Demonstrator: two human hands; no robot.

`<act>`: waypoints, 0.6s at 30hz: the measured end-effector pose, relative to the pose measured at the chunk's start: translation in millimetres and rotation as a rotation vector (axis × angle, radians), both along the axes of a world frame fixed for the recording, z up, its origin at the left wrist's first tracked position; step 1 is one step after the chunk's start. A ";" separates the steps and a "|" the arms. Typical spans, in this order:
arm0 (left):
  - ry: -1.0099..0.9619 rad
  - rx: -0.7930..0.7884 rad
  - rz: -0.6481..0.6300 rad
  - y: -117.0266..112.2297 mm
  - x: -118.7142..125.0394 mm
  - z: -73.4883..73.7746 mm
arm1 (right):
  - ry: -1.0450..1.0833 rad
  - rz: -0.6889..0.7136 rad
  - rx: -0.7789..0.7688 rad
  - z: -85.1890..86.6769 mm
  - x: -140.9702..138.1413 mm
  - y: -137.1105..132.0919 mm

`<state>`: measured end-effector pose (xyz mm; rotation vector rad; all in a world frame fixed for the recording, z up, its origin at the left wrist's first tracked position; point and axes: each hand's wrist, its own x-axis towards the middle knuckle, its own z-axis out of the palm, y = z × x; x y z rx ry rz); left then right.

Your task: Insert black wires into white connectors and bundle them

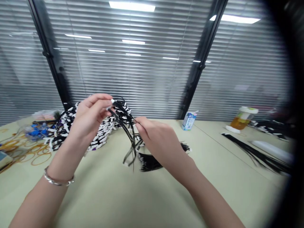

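My left hand [91, 115] is raised over the table and pinches a small white connector [112, 101] between thumb and fingertips. From it a black wire harness [127, 131] arcs to the right and hangs down, its loose lower end blurred. My right hand [158, 134] is closed on a dark wire at the harness's right side, with the thumb and forefinger together. Below my right hand, partly hidden by it, a bundle of cut black wires [149, 162] lies on the table. Behind my left hand spreads a large heap of black wires with white connectors [102, 134].
On the left lie orange-yellow wire loops [41, 156] and a blue pile in clear plastic [36, 131]. A drink carton [189, 121] with a straw stands at the back. To the right are a jug of amber liquid [242, 119] and long black wires [251, 150]. A glass partition with blinds [133, 72] borders the table.
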<state>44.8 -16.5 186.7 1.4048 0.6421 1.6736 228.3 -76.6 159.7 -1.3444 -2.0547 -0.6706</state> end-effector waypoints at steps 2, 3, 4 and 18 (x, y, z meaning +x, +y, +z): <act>0.018 0.063 0.074 8.6 -12.9 1.3 | -0.070 0.008 -0.112 -1.5 2.7 2.9; 0.023 0.085 0.103 12.9 -19.4 1.6 | -0.107 0.008 -0.171 -2.2 4.9 4.0; 0.025 0.095 0.118 16.9 -25.7 1.7 | -0.147 -0.001 -0.240 -2.8 7.6 5.0; -0.053 0.056 0.177 22.5 -41.8 7.2 | -0.561 -0.195 -1.035 -55.6 28.8 74.6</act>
